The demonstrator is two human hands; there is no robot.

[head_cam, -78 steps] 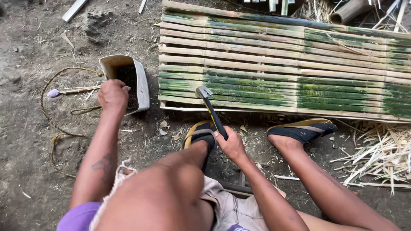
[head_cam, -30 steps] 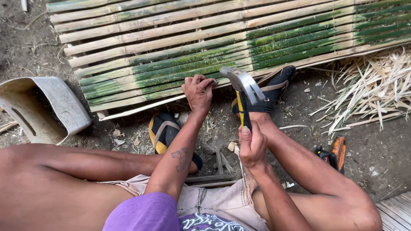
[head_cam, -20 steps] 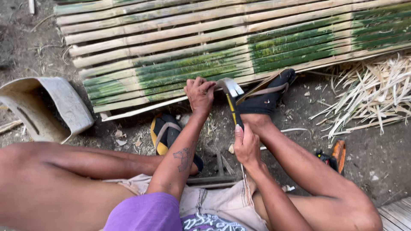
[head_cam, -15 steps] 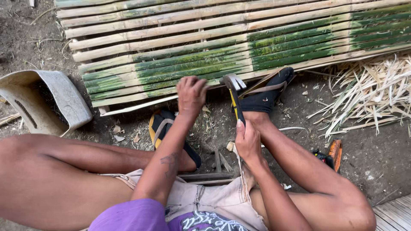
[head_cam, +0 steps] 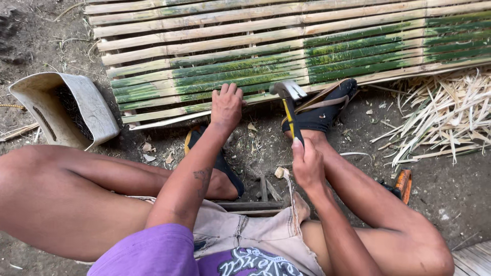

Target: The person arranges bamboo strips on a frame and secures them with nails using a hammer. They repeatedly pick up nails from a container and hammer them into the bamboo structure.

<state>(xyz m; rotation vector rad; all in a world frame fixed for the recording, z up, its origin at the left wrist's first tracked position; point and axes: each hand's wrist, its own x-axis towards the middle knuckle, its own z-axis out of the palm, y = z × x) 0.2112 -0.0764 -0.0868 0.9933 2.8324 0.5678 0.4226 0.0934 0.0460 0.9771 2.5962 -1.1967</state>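
One panel of split bamboo slats, green and pale yellow, lies flat on the dirt ground and stretches across the top of the view. The left hand rests at the panel's near edge, fingers spread and pressed down on the lowest slats, gripping nothing. Just to its right, the right hand is wrapped tight around the yellow-and-black handle of one steel-headed hammer, whose head hovers right at that same near edge of the panel, close beside the left fingers. Two black sandals: one sits with its toe against the panel's edge under the hammer, the other lies below the left forearm. One open, grey, box-like container sits tilted on the ground off the panel's near left corner. One heap of pale bamboo strips sprawls by the right end. One orange-handled tool lies beside the right leg.
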